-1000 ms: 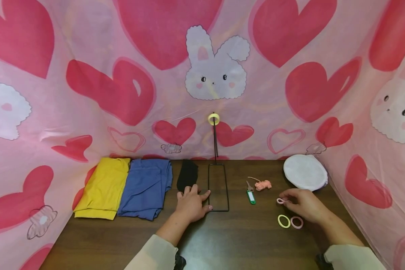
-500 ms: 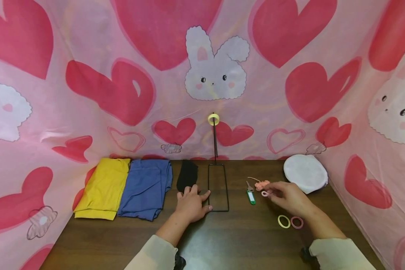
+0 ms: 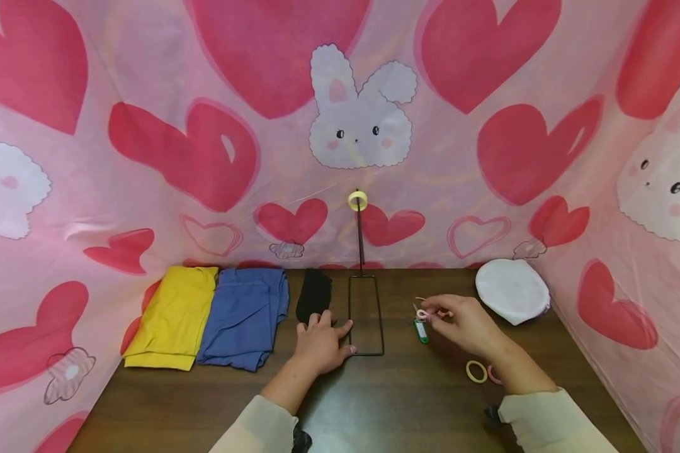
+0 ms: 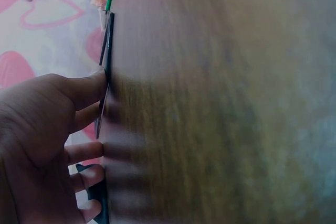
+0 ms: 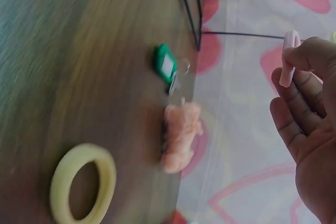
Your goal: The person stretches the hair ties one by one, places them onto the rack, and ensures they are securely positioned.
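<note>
The left hand rests, fingers spread, against the black wire stand near the wooden table's back edge, likely steadying it, while the right hand pinches a pale-pink, plastic-looking ring.

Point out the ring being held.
It's the pale pink ring pinched in the right hand. The other pink ring and one yellow ring lie on the table; another yellow ring is on the black stand.

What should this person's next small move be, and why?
Probably lift the pink ring toward the top of the wire stand: the right hand pinches that ring away from the stand, a yellow ring already hangs up there, and the left hand touches the stand, seemingly steadying it.
</note>
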`<state>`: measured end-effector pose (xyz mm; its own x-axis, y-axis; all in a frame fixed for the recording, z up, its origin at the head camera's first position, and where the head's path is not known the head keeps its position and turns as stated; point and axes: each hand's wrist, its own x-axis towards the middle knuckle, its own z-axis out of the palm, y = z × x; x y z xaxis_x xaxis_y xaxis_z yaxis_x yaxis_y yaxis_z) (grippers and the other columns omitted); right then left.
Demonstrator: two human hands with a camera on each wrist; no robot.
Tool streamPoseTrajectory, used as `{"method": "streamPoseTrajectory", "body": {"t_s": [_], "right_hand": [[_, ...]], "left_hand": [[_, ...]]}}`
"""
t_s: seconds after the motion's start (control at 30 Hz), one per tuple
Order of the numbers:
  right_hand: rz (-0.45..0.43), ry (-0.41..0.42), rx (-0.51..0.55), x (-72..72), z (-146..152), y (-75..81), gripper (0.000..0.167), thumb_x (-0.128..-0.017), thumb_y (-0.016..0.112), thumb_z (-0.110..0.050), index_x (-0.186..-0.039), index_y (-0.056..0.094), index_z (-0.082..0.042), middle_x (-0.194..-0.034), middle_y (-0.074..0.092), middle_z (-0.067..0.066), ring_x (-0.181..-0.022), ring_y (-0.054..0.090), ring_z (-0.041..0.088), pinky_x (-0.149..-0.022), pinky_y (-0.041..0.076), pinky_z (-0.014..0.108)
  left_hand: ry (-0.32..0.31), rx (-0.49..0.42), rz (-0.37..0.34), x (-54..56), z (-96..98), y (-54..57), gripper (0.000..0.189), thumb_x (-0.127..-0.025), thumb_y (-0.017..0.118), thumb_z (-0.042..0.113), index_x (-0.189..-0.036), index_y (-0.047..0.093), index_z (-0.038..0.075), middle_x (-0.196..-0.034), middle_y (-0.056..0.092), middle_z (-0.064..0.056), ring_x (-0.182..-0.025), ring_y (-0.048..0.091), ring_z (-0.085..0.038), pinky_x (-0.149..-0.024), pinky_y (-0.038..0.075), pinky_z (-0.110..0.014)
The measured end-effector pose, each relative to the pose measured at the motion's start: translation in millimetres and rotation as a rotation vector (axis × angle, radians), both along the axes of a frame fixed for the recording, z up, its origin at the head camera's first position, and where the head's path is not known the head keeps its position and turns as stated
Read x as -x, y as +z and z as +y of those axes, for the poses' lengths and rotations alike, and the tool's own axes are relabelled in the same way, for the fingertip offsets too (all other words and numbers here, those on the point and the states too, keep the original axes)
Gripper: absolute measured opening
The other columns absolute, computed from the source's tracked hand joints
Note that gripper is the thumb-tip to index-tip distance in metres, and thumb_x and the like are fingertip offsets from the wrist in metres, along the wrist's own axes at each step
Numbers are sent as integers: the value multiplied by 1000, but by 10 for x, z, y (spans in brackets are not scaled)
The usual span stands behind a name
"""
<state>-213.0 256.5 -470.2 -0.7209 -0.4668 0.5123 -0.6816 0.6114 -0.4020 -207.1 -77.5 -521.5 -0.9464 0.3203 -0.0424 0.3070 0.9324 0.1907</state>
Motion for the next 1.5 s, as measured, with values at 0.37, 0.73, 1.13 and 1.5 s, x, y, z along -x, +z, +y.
{"method": "streamPoseTrajectory", "body": {"t_s": [0.37,0.73,1.13,1.5], "right_hand": [[64,-10,39,-8,-249,268,22,-85,83,-6,-106,77,-12,-98,74,-8,-85,69,6,-74,59,31],[200,32,106,-29,-560,638,25,-82,83,-1,-105,77,-10,-99,76,-4,-85,71,11,-80,56,24],[296,139,143,-87,-827,987,23,-84,82,-7,-107,77,-11,-101,76,-2,-89,71,13,-87,54,22],[357,215,191,-120,-982,1285,26,-82,81,-3,-107,77,-10,-101,76,0,-89,70,14,-88,52,20]], "left_hand": [[-1,8,-6,3,22,26,62,-95,64,63,-151,55,38,-145,47,-9,-128,41,-35,-86,34,-52],[3,5,-8,3,25,18,62,-95,64,63,-151,56,39,-145,47,-8,-128,41,-34,-86,34,-52],[6,2,-9,-19,17,19,62,-94,64,63,-150,56,38,-145,47,-8,-129,41,-35,-87,34,-53],[4,8,-10,-15,9,17,62,-95,63,64,-150,56,38,-146,46,-10,-129,41,-36,-86,35,-53]]}}
